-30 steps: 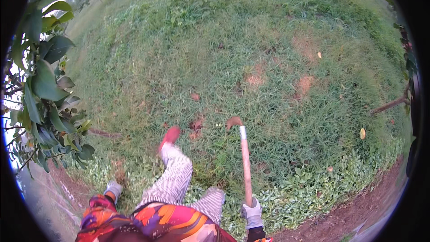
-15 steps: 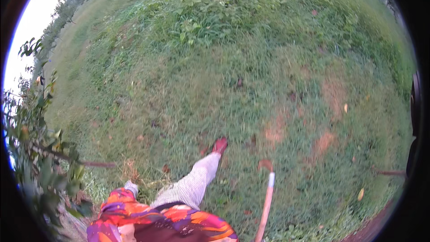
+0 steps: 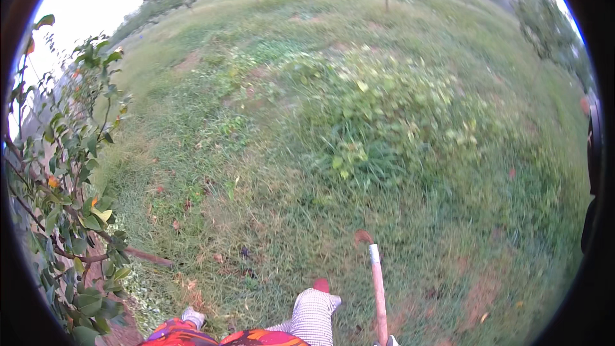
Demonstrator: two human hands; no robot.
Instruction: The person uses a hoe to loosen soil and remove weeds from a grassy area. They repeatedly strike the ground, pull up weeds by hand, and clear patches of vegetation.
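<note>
One sickle (image 3: pixel 378 295) stands right of centre at the lower edge, over the grass (image 3: pixel 442 230). Its long axis runs nearly up the view, leaning slightly left toward the top; the handle's butt is cut off below. The small brown blade at the far end curls left, its tip blurred against the grass. The right hand (image 3: pixel 392 342), gloved, is closed round the handle, with only a sliver in view. Left of the sickle are one red shoe (image 3: pixel 321 285), partly covered by a striped trouser leg (image 3: pixel 312 317). Farther left is the left hand (image 3: pixel 192 316), also gloved, its fingers too small to read: I cannot tell how far open it is or whether it holds the dry grass (image 3: pixel 192 293) just beyond. One bush (image 3: pixel 83 237), cut by the rim, fills the left side.
</note>
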